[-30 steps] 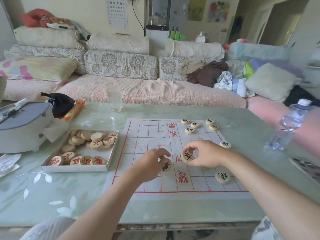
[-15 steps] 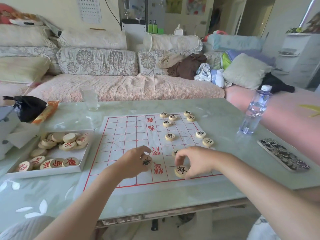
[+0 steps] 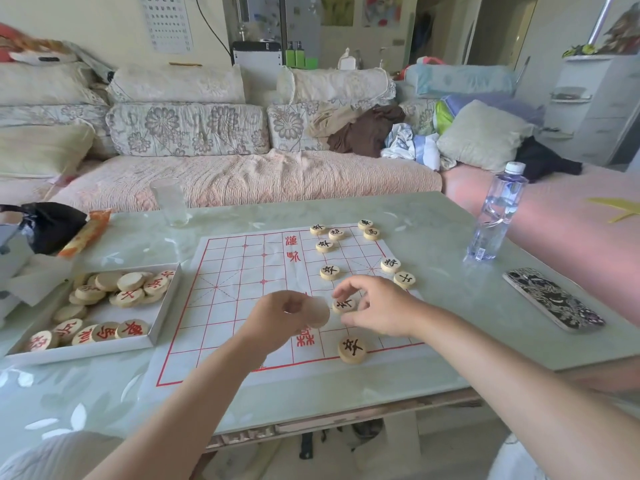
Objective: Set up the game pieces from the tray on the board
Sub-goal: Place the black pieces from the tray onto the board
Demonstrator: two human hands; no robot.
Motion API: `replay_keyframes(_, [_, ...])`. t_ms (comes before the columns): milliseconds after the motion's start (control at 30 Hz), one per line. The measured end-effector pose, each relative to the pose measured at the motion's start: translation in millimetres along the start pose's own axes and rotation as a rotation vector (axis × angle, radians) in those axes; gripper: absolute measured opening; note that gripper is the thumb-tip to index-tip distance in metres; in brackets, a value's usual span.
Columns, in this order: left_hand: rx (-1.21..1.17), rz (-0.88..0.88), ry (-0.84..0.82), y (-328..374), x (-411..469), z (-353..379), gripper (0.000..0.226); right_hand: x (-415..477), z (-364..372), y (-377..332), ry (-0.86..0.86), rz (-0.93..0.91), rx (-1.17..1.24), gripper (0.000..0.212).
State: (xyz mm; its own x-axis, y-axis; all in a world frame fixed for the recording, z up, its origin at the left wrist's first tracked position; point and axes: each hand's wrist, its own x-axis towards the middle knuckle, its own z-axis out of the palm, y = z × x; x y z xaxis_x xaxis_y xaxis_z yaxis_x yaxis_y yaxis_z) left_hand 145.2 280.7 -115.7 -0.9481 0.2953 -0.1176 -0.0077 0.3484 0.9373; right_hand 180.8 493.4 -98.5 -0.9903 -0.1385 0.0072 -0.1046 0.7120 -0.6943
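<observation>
Hands: left hand (image 3: 280, 315) clenched around a blank-faced wooden disc (image 3: 317, 311), lifted over the board's centre; right hand (image 3: 375, 306) at 3 o'clock of it, fingers loosely curled over a black-marked piece (image 3: 344, 304), grip or mere touch impossible to tell.
Tray (image 3: 162, 306): at 9 o'clock of the board, on the counter (image 3: 433, 230); red-marked discs in a row along its near edge, a loose heap of mostly face-down ones toward its far end.
Board (image 3: 242, 271): paper sheet with red grid; left half bare, right half carrying black pieces only.
Just changed: half a second back the right hand pressed a black piece (image 3: 352, 349) onto the near edge at 5 o'clock; now let go, lying flat there, hand shifted up to the next one. Left-hand disc, then showing its black character, now turned blank side toward the camera.
Meaning: black soldier line probably nearing completion, one more piece waiting in the left hand; red side untouched, so well under halfway by judgement.
Right of board: water bottle (image 3: 498, 213) at 2 o'clock, phone (image 3: 552, 299) at 3 o'clock, both well apart from the pieces.
</observation>
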Motion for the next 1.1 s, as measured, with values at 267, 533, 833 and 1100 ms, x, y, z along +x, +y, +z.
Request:
replay_keyframes(267, [-0.228,-0.08,-0.012,14.8,-3.7,32.3,0.033,-8.8,1.4,2.9,0.05,-0.054,0.034,0.047])
replay_keyframes(533, [0.021,-0.012,0.01,41.4,12.4,76.4,0.029,-20.6,-32.8,31.7,0.18,-0.06,-0.076,0.048])
replay_keyframes(833, [0.832,0.346,-0.09,32.1,31.2,118.4,0.027,-59.4,-71.1,93.7,0.103,0.249,-0.219,0.045])
replay_keyframes(1100, [0.827,0.335,-0.072,24.7,28.8,119.7,0.026,-70.7,-72.5,96.0,0.023,0.267,-0.325,0.025])
